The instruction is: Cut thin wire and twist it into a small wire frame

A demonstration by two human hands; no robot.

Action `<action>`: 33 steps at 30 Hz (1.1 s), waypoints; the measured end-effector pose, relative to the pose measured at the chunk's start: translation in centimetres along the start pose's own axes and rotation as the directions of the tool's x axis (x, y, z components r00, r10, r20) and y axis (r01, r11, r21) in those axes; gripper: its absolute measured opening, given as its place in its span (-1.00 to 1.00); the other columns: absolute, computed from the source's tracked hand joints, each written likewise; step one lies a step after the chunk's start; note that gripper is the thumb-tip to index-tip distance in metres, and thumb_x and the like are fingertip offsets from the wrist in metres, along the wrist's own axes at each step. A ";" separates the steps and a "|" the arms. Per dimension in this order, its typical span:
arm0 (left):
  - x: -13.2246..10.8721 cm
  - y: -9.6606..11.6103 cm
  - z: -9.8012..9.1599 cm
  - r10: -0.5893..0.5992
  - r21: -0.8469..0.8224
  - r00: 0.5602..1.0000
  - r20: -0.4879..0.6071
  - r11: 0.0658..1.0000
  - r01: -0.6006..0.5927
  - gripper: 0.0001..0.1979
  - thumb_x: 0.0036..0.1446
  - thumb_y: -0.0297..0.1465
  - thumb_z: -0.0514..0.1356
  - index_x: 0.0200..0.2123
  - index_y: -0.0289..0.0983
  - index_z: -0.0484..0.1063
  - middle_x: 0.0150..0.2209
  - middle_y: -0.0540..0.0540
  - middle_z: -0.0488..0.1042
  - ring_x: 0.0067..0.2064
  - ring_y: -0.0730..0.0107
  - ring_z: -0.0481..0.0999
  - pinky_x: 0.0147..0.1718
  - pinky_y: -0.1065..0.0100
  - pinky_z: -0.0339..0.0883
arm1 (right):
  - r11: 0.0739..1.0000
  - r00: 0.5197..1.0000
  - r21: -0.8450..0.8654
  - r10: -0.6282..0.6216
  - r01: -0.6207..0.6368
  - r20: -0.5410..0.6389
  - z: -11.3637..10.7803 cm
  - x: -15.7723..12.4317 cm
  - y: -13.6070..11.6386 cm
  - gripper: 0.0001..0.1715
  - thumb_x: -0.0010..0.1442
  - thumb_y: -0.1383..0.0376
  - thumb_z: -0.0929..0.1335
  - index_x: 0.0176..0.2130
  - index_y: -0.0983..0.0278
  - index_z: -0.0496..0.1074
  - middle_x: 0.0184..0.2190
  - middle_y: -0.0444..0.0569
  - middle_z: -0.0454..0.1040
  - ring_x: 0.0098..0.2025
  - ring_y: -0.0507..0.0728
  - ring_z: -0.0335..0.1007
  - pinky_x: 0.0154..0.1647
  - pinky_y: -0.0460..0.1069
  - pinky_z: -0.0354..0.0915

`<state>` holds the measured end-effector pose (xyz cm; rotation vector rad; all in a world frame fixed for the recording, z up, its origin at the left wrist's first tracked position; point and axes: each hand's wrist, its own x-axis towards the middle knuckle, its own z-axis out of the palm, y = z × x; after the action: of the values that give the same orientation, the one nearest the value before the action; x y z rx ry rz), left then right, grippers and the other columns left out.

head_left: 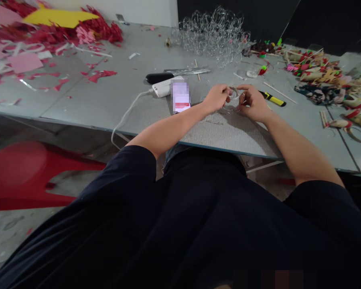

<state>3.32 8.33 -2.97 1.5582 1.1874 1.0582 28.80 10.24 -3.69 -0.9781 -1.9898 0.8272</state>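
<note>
My left hand (217, 96) and my right hand (254, 103) are close together over the grey tabletop, near its front edge. Between them is a small ring of thin, shiny wire (235, 94). The left fingers pinch one side of it, and the right fingers curl round the other side. Fine strands blur below the ring, so its full shape is hard to make out. Just right of my right hand lies a yellow and black utility knife (273, 98). To the left of my hands a lit phone (181, 96) leans against a white power bank (162, 88) with a cable.
Behind my hands rises a tangled heap of silvery wire rings (213, 34). A black-handled tool (159, 78) lies beside thin metal strips (195, 71). Small colourful craft pieces (315, 72) cover the right side. Red and pink paper scraps (99, 75) spread leftward, above a red stool (24, 168).
</note>
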 end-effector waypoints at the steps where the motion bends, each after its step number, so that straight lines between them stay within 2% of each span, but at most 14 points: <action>1: -0.1 0.1 0.0 -0.007 0.001 1.000 0.004 1.000 0.007 -0.68 0.83 -0.45 0.08 -0.05 -0.20 0.56 -0.20 -0.07 0.65 -0.38 0.44 0.49 -0.31 0.32 0.27 | 1.000 0.999 -0.025 -0.016 0.015 -0.028 0.1 0.1 0.1 -0.06 -0.03 -0.14 0.92 0.22 -0.10 0.71 -0.25 -0.16 0.57 -0.18 0.28 0.57 -0.02 0.28 0.70; 4: -0.6 0.8 -0.1 -0.034 0.009 0.999 0.024 0.999 0.034 -0.71 0.84 -0.46 0.06 -0.01 -0.21 0.54 -0.19 -0.06 0.63 -0.36 0.45 0.52 -0.30 0.35 0.31 | 0.996 0.995 -0.061 -0.071 0.066 -0.073 0.0 0.3 0.8 -0.06 -0.03 -0.34 0.88 0.15 -0.06 0.74 -0.24 -0.08 0.60 -0.21 0.30 0.56 -0.03 0.32 0.68; 6: -0.8 1.1 -0.1 -0.039 0.017 0.999 0.034 0.999 0.038 -0.71 0.84 -0.47 0.05 0.00 -0.20 0.53 -0.19 -0.06 0.62 -0.35 0.45 0.53 -0.29 0.36 0.33 | 0.993 0.991 -0.066 -0.106 0.101 -0.085 -0.1 0.4 1.3 -0.05 0.00 -0.40 0.85 0.16 -0.04 0.75 -0.21 -0.05 0.59 -0.23 0.30 0.54 -0.03 0.35 0.66; 11: -0.9 1.0 -0.1 -0.041 0.036 0.998 0.037 0.999 0.040 -0.69 0.83 -0.48 0.04 -0.01 -0.18 0.52 -0.19 -0.07 0.63 -0.33 0.44 0.53 -0.29 0.37 0.35 | 0.987 0.985 -0.101 -0.139 0.129 -0.099 -0.2 0.4 2.2 -0.16 0.09 -0.36 0.83 0.15 -0.04 0.80 -0.20 -0.02 0.62 -0.23 0.33 0.58 0.03 0.41 0.69; 17: -0.9 0.9 0.1 -0.039 0.034 0.998 0.047 0.999 0.038 -0.70 0.84 -0.46 0.06 -0.01 -0.19 0.55 -0.19 -0.07 0.61 -0.33 0.42 0.54 -0.26 0.34 0.36 | 0.983 0.987 -0.148 -0.127 0.112 -0.095 -0.3 0.2 1.3 -0.23 0.08 -0.39 0.83 0.02 -0.03 0.81 -0.21 0.02 0.69 -0.20 0.37 0.62 -0.03 0.41 0.65; 24: -0.9 0.9 0.0 -0.046 0.068 0.998 0.049 0.997 0.043 -0.69 0.84 -0.44 0.07 0.00 -0.20 0.57 -0.16 -0.10 0.66 -0.33 0.43 0.54 -0.23 0.34 0.39 | 0.966 0.984 -0.192 -0.179 0.172 -0.015 -0.8 -0.3 0.9 -0.28 0.22 -0.36 0.79 0.14 -0.05 0.84 0.00 0.08 0.80 -0.19 0.36 0.65 -0.06 0.42 0.62; 30: -1.2 1.0 0.0 -0.026 0.069 0.998 0.064 0.997 0.022 -0.70 0.82 -0.46 0.08 -0.06 -0.17 0.52 -0.21 -0.06 0.61 -0.33 0.42 0.54 -0.28 0.32 0.36 | 0.941 0.976 -0.263 -0.215 0.211 0.014 -1.3 -0.1 1.7 -0.25 0.23 -0.34 0.80 0.20 -0.06 0.85 0.00 0.11 0.76 -0.16 0.39 0.65 -0.05 0.42 0.67; 33: -1.5 1.2 0.0 -0.023 0.060 0.997 0.071 0.998 0.019 -0.70 0.81 -0.48 0.08 -0.07 -0.17 0.50 -0.22 -0.06 0.60 -0.33 0.41 0.55 -0.28 0.31 0.37 | 0.927 0.969 -0.286 -0.243 0.243 0.037 -1.6 -0.2 1.8 -0.26 0.35 -0.36 0.75 0.27 -0.05 0.83 0.03 0.10 0.77 -0.13 0.35 0.63 0.00 0.40 0.70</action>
<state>3.29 6.73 -1.93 1.6129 1.1938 0.9536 30.87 11.31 -4.44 -0.8638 -2.2187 0.4077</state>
